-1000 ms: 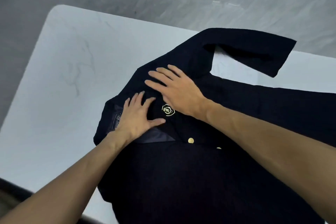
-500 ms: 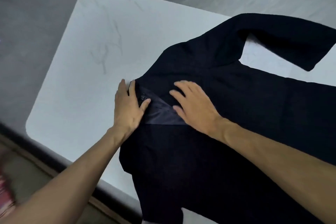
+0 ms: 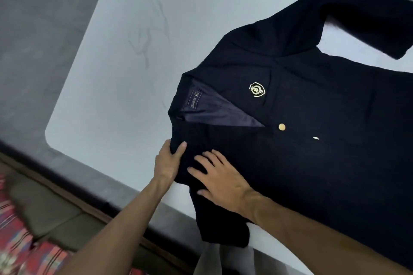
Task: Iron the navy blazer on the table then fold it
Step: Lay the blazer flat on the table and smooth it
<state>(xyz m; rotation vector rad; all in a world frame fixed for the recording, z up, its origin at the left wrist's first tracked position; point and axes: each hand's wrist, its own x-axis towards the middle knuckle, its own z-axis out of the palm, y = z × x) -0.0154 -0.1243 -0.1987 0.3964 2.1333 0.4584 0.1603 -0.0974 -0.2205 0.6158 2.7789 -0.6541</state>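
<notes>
The navy blazer (image 3: 312, 140) lies front-up on the white table (image 3: 125, 69), collar toward the left, with a gold crest (image 3: 257, 89) and gold buttons (image 3: 281, 127) showing. One sleeve (image 3: 368, 22) bends across the far right. My left hand (image 3: 168, 163) grips the blazer's near shoulder edge, thumb on top and fingers under the cloth. My right hand (image 3: 220, 178) lies flat on the fabric just beside it, fingers spread. The near sleeve hangs over the table's front edge.
The table's left half is bare white marble. Its front edge (image 3: 116, 187) runs diagonally below my arms. A red patterned cloth (image 3: 20, 241) lies on the floor at the lower left. Grey floor surrounds the table.
Both hands slid from the collar and lapel down to the near shoulder. The crest, lining and buttons are uncovered again. My left hand now grips the edge instead of pressing flat.
</notes>
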